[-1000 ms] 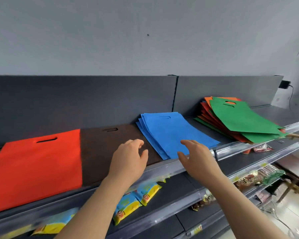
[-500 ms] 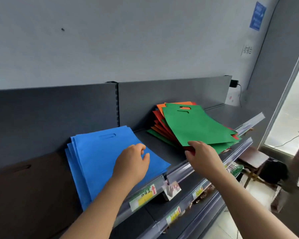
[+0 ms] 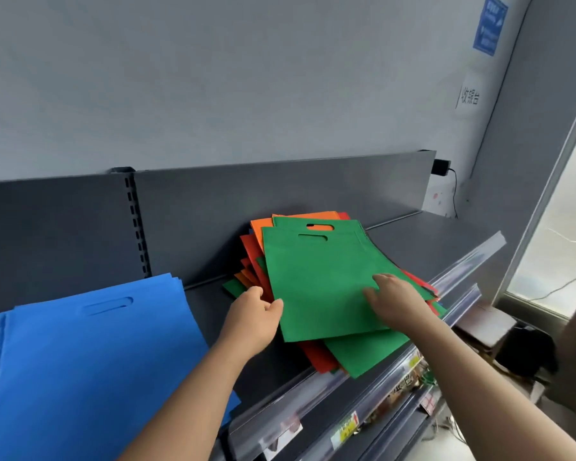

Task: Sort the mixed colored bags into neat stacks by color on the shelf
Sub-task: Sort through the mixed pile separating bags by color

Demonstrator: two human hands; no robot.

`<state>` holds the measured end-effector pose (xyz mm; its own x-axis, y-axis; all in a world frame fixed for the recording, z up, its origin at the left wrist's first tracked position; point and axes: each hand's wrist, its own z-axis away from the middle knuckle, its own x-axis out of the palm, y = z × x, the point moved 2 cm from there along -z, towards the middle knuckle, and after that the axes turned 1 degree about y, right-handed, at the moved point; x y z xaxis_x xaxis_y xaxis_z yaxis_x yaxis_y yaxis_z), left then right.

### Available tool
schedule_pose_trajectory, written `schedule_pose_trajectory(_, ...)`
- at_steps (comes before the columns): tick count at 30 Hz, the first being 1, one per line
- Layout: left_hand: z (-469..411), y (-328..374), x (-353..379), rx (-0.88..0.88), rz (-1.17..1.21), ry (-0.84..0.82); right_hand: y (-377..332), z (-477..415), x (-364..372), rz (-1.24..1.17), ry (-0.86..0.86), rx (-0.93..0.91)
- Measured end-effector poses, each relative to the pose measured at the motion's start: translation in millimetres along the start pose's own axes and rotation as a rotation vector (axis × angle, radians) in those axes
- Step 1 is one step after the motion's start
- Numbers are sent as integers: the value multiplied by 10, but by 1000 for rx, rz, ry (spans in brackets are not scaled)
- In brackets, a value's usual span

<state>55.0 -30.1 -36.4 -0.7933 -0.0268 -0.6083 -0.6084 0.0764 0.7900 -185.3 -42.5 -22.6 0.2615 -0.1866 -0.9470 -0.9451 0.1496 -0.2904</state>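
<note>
Head camera first, working from the left: a neat stack of flat blue fabric bags (image 3: pixel 80 361) with cut-out handles lies on the dark grey metal shelf (image 3: pixel 210 304), its near edge reaching the front rail. Just right of the stack, and apart from it, our left hand (image 3: pixel 253 314) comes up from below. Its fingers are curled and its thumb is set on the left edge of the top green bag (image 3: pixel 320 281), so we read it as pinching that edge (the fingertips themselves are hidden behind the hand).

That flat green fabric bag sits uppermost on a loose mixed pile of orange, red and green bags (image 3: pixel 256 257), which fans out beneath it. Orange corners show at the back, red edges at the left and front, and a second green bag pokes out over the shelf's front edge. The pile rests against the shelf's back panel.

Our right hand (image 3: pixel 396 301) lies on the right half of the top green bag, fingers straight and spread, pressing on the fabric.

Further right runs the clear plastic price rail (image 3: pixel 463 271), and a blue wall sign (image 3: pixel 489 24) hangs high at the corner.
</note>
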Motion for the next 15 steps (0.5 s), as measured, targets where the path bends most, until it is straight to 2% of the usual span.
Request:
schedule_pose_trajectory(2,-92,20,98,-63,55,45,78,-125,56,7,-75,-70)
schedule_pose_trajectory(7,-211,17,236,-191,192,238,134,-243,97,-137,-83,-304)
schedule_pose_trajectory(9,-203,32,287,-190,201,271,245,-385,37,-146,-62,-262)
schedule_pose_trajectory(12,-176,84,380,-179,219,289,468,-575,5,-22,-47,-179)
schedule_pose_trajectory(15,-174,128,439,-193,210,299,557,-574,75,-55,-63,-259)
